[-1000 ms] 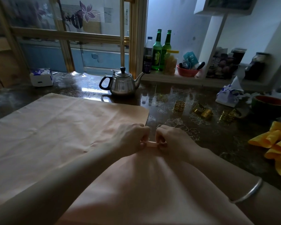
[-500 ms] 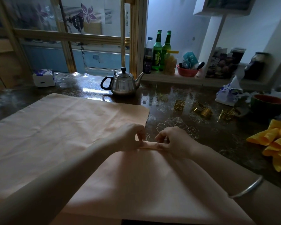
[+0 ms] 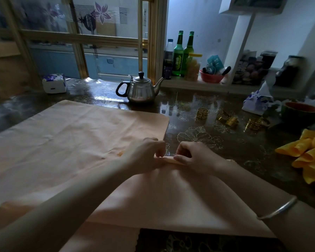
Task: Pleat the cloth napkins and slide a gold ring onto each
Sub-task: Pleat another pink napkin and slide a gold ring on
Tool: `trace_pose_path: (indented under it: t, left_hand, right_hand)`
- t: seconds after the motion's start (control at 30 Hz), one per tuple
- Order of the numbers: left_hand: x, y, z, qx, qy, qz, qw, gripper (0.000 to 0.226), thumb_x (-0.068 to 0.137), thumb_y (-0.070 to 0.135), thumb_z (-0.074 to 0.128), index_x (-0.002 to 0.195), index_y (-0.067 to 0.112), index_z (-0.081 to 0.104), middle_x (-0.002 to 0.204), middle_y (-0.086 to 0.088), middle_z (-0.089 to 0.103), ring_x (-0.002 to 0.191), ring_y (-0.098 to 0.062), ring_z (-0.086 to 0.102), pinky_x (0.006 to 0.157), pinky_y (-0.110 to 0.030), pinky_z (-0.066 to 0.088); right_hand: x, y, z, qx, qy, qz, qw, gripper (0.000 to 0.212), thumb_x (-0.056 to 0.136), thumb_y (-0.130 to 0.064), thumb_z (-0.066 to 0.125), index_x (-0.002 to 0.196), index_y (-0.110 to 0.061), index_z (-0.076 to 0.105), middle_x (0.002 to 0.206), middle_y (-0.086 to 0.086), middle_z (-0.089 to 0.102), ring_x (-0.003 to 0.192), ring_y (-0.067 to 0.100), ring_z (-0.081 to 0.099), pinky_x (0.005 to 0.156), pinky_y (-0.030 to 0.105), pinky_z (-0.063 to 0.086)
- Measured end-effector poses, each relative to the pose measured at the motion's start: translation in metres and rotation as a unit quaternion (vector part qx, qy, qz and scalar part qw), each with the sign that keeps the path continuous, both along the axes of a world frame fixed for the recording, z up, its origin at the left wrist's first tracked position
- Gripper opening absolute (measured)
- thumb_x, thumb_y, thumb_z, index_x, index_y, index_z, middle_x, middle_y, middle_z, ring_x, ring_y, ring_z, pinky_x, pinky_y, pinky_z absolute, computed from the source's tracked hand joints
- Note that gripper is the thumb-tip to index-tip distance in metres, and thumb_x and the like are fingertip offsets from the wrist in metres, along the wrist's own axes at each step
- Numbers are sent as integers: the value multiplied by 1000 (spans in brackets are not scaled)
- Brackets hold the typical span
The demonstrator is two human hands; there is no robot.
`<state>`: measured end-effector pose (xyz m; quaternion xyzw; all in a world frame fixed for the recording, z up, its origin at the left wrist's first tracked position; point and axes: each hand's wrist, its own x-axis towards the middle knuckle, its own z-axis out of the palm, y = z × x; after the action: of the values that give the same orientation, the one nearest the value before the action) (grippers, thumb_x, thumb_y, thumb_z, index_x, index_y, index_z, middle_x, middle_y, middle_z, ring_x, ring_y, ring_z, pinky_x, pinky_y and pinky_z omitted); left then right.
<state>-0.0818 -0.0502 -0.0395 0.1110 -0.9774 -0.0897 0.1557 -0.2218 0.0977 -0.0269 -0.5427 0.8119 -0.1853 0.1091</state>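
A peach cloth napkin [image 3: 76, 135] lies spread over the dark table, its right edge gathered into a small fold. My left hand [image 3: 145, 153] and my right hand [image 3: 193, 154] meet at that fold [image 3: 168, 159] and pinch it between fingers and thumbs. From the fold the cloth slopes down toward me under both forearms. Several gold rings stand on the table to the right: one [image 3: 201, 115], a lying pair [image 3: 227, 120] and another [image 3: 254, 125]. Yellow pleated napkins [image 3: 309, 157] lie at the right edge.
A steel teapot [image 3: 140, 90] stands behind the napkin. A tissue pack [image 3: 54, 83] sits at the back left, another packet [image 3: 258, 102] and a dark bowl [image 3: 302, 111] at the back right. Bottles [image 3: 182, 53] and jars line the ledge. The table [image 3: 225, 153] has a glossy flower pattern.
Both hands have shifted slightly apart along the fold and the pleat has been worked lower. The cloth near me has slid up, baring the table's front edge.
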Motion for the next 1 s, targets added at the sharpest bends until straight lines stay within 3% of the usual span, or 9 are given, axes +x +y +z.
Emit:
trace_pose_path:
  t: [0.17, 0.3, 0.4, 0.5, 0.63, 0.73, 0.83, 0.9, 1.0]
  left_hand:
    - [0, -9, 2, 107, -29, -16, 994, 7, 83, 14, 67, 88, 18, 70, 91, 4, 70, 60, 13, 50, 58, -6, 35]
    - [0, -13, 4, 106, -55, -10, 993, 17, 84, 20, 70, 101, 21, 69, 101, 8, 67, 65, 7, 49, 62, -8, 37]
    - [4, -12, 8, 55, -74, 1, 996, 21, 86, 35, 69, 106, 29, 67, 104, 14, 67, 87, -4, 57, 78, -26, 48]
    - [13, -1, 12, -30, -54, 26, 998, 15, 86, 41, 65, 100, 34, 66, 101, 15, 66, 93, -9, 59, 76, -33, 51]
    - [21, 14, 7, -132, 24, 17, 991, 12, 84, 36, 64, 94, 31, 61, 96, 8, 63, 80, -17, 63, 60, -28, 42]
    - [24, 22, 0, -204, 38, -2, 978, 17, 69, 26, 75, 78, 25, 60, 74, 3, 60, 54, -18, 61, 45, -23, 29]
    - [23, 26, -4, -250, 53, -19, 967, 21, 62, 19, 78, 72, 23, 60, 66, 2, 57, 45, -18, 58, 40, -23, 30]
    - [25, 22, -4, -194, 62, -42, 978, 18, 68, 24, 75, 76, 23, 60, 72, 4, 60, 53, -19, 60, 43, -25, 35]
    - [28, 12, 2, -13, 27, -31, 999, 15, 82, 37, 69, 81, 23, 66, 83, 7, 64, 66, -9, 56, 59, -27, 45]
  right_hand:
    - [1, -1, 0, -7, 10, -18, 1000, 17, 83, -31, 74, 98, -24, 68, 89, -10, 59, 78, 4, 53, 69, 18, 43]
    - [6, -2, 2, 11, 66, -3, 998, 14, 85, -31, 72, 98, -27, 72, 94, -12, 58, 85, 5, 52, 75, 20, 39]
    - [12, 1, 4, 4, 116, 12, 993, 10, 87, -30, 68, 96, -28, 68, 99, -9, 61, 87, 8, 54, 74, 23, 40]
    - [21, 6, 4, -12, 165, 26, 986, 10, 86, -29, 63, 96, -27, 62, 101, -7, 58, 92, 15, 58, 76, 29, 45]
    - [27, 11, -1, -25, 184, 39, 982, 11, 85, -25, 61, 96, -24, 58, 99, -6, 56, 88, 15, 56, 71, 27, 39]
    - [25, 13, -4, -27, 122, 29, 992, 13, 84, -28, 67, 88, -28, 55, 92, -9, 54, 79, 9, 53, 73, 27, 44]
    - [24, 16, -5, -26, 66, 25, 997, 10, 87, -30, 68, 87, -29, 58, 91, -8, 55, 78, 7, 52, 75, 26, 46]
    - [24, 17, -3, -37, 51, 16, 998, 7, 87, -25, 68, 89, -27, 62, 95, -6, 58, 84, 8, 52, 78, 24, 44]
    - [22, 17, 0, -17, 48, 4, 999, 16, 87, -24, 70, 102, -24, 67, 103, -6, 60, 88, 7, 49, 76, 19, 38]
